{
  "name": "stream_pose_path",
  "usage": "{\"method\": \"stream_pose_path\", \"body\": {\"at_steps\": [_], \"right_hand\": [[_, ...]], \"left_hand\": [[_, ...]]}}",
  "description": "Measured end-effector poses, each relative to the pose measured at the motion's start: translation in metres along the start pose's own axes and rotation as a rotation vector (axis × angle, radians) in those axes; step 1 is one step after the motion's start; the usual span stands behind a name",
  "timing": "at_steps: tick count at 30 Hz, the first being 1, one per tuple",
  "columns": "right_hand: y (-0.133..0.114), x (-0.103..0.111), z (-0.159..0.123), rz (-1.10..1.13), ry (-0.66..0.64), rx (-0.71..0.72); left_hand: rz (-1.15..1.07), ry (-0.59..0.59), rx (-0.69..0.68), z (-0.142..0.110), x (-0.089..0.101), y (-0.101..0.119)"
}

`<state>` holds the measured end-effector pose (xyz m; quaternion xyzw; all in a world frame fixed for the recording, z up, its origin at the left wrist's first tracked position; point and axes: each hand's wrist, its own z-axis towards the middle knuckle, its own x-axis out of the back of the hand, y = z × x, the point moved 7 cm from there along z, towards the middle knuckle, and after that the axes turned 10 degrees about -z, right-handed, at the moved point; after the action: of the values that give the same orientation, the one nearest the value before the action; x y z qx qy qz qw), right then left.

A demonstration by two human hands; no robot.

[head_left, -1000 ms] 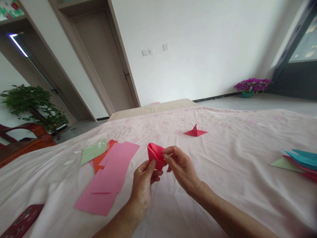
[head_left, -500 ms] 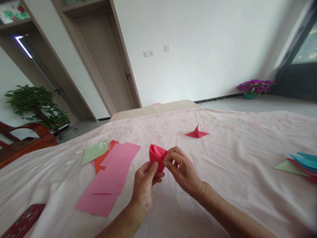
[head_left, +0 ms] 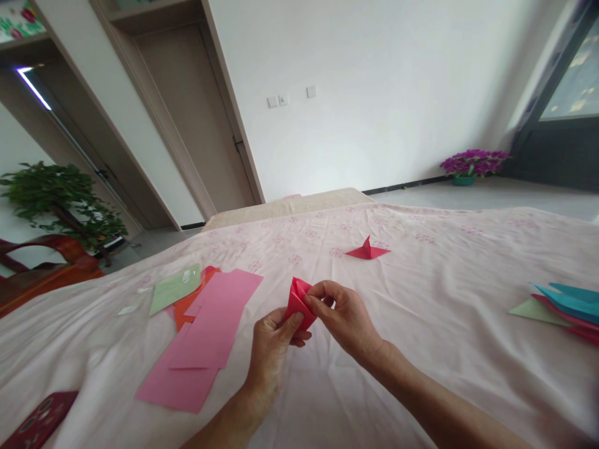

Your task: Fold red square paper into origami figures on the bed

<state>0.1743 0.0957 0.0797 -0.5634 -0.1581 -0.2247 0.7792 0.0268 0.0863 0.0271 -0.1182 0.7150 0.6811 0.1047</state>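
A red folded paper [head_left: 299, 304] is held up over the cloth, its layers standing apart at the top. My left hand [head_left: 276, 340] is closed on its lower left, thumb in front and fingers behind. The fingers of my right hand [head_left: 344, 315] pinch its right edge near the upper layers. Beyond the hands, a red folded paper piece [head_left: 368, 251] with a raised point rests on the cloth. To the left of my left hand lie several pink paper sheets [head_left: 206, 337].
A flowered pale pink cloth [head_left: 421, 362] covers the surface. Orange paper [head_left: 182, 308] and a green sheet [head_left: 173, 290] lie at left, a dark red phone [head_left: 42, 424] at lower left. Blue folded paper [head_left: 571, 302] lies at the right edge. Behind stands a potted plant [head_left: 51, 193].
The red folded paper has turned and looks narrower, its top gap smaller. My right hand's fingers have shifted inward along its edge. The view has moved slightly to the right.
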Motion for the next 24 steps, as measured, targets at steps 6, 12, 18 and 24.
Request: {"method": "stream_pose_path", "body": {"at_steps": [6,12,18,24], "right_hand": [[-0.001,-0.002,-0.002,-0.018,0.030,0.025],[-0.012,0.003,-0.008,-0.023,0.054,0.139],[-0.007,0.001,-0.008,-0.050,0.094,0.088],[0.001,-0.008,-0.007,0.085,0.050,0.033]], "left_hand": [[0.001,-0.006,0.013,-0.002,-0.001,-0.002],[0.028,0.032,-0.027,0.002,0.003,0.004],[0.133,0.035,-0.088,0.000,0.002,0.011],[0.216,0.037,-0.198,-0.008,-0.002,0.025]]}}
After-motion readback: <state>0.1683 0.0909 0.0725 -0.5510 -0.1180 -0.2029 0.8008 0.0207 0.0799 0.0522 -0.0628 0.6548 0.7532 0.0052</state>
